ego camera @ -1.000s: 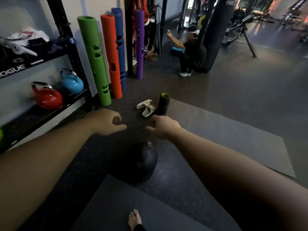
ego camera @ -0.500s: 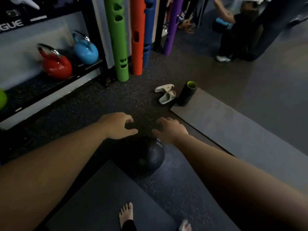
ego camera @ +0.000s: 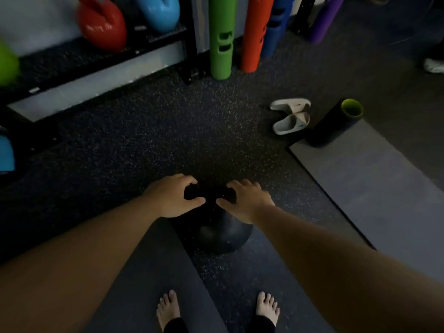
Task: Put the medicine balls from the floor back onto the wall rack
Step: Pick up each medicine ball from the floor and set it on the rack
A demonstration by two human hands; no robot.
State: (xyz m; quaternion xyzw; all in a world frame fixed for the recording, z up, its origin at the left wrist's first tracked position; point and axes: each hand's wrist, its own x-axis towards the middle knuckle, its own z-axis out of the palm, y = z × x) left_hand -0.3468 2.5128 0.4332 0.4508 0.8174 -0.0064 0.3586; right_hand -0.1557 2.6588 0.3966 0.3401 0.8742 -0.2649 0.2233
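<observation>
- Medicine ball: a single black ball on the speckled floor, at the far right corner of the near mat, just beyond your bare feet.
- Step in hand: the reach for the first pick-up. Your left hand and right hand hover over the far top of the ball, thumbs pointing toward each other. Whether the palms already touch it cannot be told.
- Grip: both hands are spread wide, fingers curled, holding nothing.
- Next move, as a judgement: slide one hand down each side of the ball, press inward, lift, then turn to the rack at far left, where the red kettlebell and blue kettlebell sit.
- Change from the earlier frames: your head has tipped further down, so both feet now show, and the slippers and foam roller lie farther right. Your hands have closed in over the ball.
</observation>
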